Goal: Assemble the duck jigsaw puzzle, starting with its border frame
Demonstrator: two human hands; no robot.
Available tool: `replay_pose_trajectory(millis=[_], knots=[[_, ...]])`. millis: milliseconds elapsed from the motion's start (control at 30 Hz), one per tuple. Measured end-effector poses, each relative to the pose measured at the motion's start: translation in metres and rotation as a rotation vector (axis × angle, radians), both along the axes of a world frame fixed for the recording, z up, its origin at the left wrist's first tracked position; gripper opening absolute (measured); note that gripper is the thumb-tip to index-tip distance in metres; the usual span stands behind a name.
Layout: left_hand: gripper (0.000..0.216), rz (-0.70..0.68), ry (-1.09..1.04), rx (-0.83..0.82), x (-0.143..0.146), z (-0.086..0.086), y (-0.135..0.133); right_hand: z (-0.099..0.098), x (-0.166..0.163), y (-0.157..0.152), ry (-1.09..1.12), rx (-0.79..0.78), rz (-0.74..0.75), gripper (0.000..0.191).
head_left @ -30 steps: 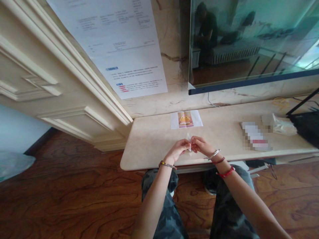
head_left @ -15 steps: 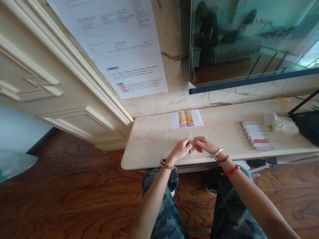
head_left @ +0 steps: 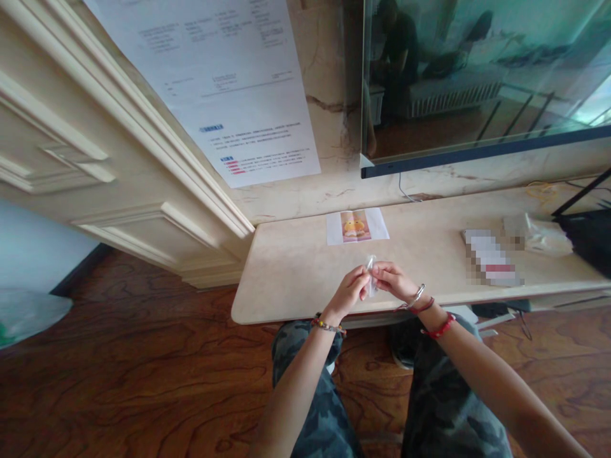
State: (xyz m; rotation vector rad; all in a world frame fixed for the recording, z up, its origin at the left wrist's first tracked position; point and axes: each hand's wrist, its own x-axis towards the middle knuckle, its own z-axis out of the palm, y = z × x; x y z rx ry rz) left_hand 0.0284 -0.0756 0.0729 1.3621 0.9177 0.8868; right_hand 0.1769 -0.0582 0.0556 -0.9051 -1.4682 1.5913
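Over the front part of the pale cabinet top, my two hands meet around a small clear plastic packet. My left hand pinches its left side, fingers closed. From the other side my right hand grips it between thumb and fingers. The packet stands roughly upright, its top and lower end showing between the hands; what it contains, if anything, I cannot make out. Just behind lies a white paper sheet with a printed picture of a yellow figure.
To the right are a blurred-out flat item, a clear plastic bag and a black object. A television hangs above, beside a printed notice. A panelled door frame stands left.
Both hands have turned slightly, and more of the clear packet shows between them. They remain at nearly the same spot above the cabinet top.
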Motion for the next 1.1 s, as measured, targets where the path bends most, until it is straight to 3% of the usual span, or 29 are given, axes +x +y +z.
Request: replay_pose_trajectory(millis=[267, 667, 867, 967, 1033, 1100], knots=[[0.025, 0.208, -0.024, -0.012, 0.007, -0.003, -0.012, -0.001, -0.007, -0.014, -0.032, 0.03, -0.151, 0.041], [0.022, 0.339, 0.38, 0.209, -0.016, 0.001, -0.015, 0.017, 0.03, 0.002, -0.458, 0.22, -0.125, 0.029], [0.021, 0.306, 0.418, 0.267, -0.011, -0.006, -0.014, 0.015, 0.028, -0.002, -0.455, 0.118, -0.053, 0.007], [0.016, 0.222, 0.389, 0.284, -0.013, -0.015, -0.014, 0.013, 0.026, -0.003, -0.309, -0.02, 0.0, 0.024], [0.035, 0.185, 0.369, 0.302, -0.015, -0.022, -0.013, 0.014, 0.024, -0.004, -0.231, -0.09, 0.011, 0.03], [0.069, 0.134, 0.357, 0.344, -0.016, -0.031, -0.012, 0.015, 0.022, -0.004, -0.194, -0.118, -0.003, 0.031]])
